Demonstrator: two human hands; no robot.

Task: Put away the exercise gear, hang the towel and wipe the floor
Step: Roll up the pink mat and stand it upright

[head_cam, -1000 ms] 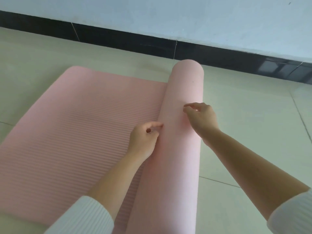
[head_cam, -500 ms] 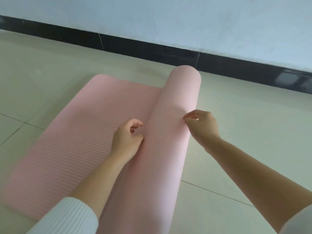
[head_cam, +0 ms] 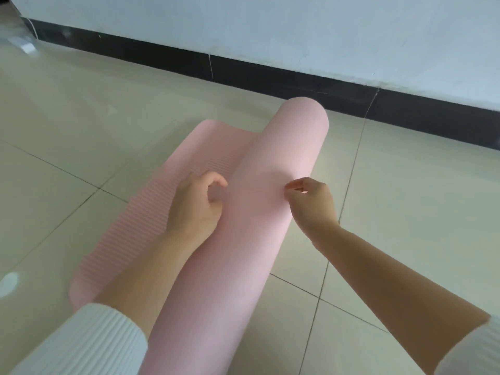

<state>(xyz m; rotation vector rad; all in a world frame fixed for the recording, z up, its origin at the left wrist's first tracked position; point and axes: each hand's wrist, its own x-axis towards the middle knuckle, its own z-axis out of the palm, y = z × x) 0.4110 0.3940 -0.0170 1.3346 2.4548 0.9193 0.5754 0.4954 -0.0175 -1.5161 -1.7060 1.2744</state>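
A pink exercise mat lies on the tiled floor, mostly wound into a thick roll (head_cam: 273, 163) that runs from the bottom of the view toward the wall. Its ribbed flat part (head_cam: 186, 163) still spreads out to the left of the roll. My left hand (head_cam: 194, 209) sits with curled fingers in the crease where the roll meets the flat part. My right hand (head_cam: 315, 204) touches the roll's right side with curled fingertips. Neither hand wraps round the roll. No towel is in view.
A black baseboard (head_cam: 270, 77) under a pale wall runs close behind the roll's far end. Beige floor tiles (head_cam: 405, 212) stretch to the right and left of the mat. A small white object (head_cam: 25, 46) lies blurred at the far left by the wall.
The roll has travelled left over the flat part, which is now much shorter. Both hands have moved left with it, and the view has swung so the wall sits farther off.
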